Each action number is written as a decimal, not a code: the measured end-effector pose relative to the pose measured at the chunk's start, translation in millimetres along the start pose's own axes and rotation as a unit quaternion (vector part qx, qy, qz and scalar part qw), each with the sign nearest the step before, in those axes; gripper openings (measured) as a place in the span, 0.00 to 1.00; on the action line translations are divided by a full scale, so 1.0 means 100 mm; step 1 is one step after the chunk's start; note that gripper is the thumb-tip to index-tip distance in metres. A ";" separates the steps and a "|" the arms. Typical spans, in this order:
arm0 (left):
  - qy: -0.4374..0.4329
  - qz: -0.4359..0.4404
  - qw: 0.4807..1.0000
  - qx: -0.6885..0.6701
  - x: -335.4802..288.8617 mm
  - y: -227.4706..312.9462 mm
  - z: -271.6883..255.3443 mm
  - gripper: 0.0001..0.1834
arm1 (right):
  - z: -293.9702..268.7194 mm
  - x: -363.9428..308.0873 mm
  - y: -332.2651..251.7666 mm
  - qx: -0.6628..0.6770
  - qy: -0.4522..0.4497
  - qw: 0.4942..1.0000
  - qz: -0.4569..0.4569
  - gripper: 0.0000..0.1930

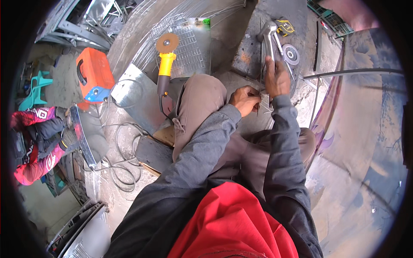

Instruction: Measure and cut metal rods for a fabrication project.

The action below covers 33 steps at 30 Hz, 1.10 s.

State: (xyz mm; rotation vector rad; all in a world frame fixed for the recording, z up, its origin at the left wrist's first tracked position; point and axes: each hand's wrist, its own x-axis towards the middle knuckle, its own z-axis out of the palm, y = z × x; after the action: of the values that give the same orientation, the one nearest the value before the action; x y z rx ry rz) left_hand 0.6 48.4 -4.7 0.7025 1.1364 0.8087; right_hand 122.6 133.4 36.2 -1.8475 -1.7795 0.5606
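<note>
My right hand (277, 79) is wrapped round the handle of a silver metal hammer (269, 29), its head raised past the fingers over a dark metal block. Beside it, my left hand (246, 100) is closed in a pinch, with thin metal wire (263, 103) showing at its fingertips. Part of the wire is hidden by the fingers. On the block (251, 38) lie a grey grinding disc (291, 54) and a yellow and black tape measure (284, 27).
A yellow angle grinder (166, 64) with a brown disc lies on wire mesh (185, 47), its cord trailing to my knee. To the left stand an orange machine (94, 71) and coiled cable (124, 172). A person in a pink sleeve (51, 159) holds a metal plate (82, 137) at far left.
</note>
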 end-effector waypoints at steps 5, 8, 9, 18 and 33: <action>0.032 0.029 0.999 0.030 -0.05 0.00 -0.01 0.13 | -0.15 -0.98 0.29 0.135 0.027 0.985 0.099 0.23; -0.030 0.002 0.995 -0.093 -0.16 0.15 -0.03 0.10 | -0.29 -1.34 0.38 0.171 0.011 0.974 0.149 0.24; -0.036 -0.001 0.996 -0.087 -0.23 0.25 -0.02 0.10 | -0.32 -1.38 0.40 0.173 0.017 0.973 0.155 0.24; -0.172 0.035 0.876 -0.450 -0.46 1.23 0.13 0.09 | -0.37 -1.43 0.47 0.181 -0.032 0.967 0.176 0.25; -0.190 0.086 0.872 -0.443 -0.38 1.56 0.38 0.08 | -0.36 -1.43 0.49 0.194 -0.039 0.965 0.171 0.26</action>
State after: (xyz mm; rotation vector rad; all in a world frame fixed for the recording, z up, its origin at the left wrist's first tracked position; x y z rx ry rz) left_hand -1.0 96.6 153.7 0.1595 0.2615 1.1594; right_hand 175.4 -12.2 26.9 -1.8725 -1.2785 1.0428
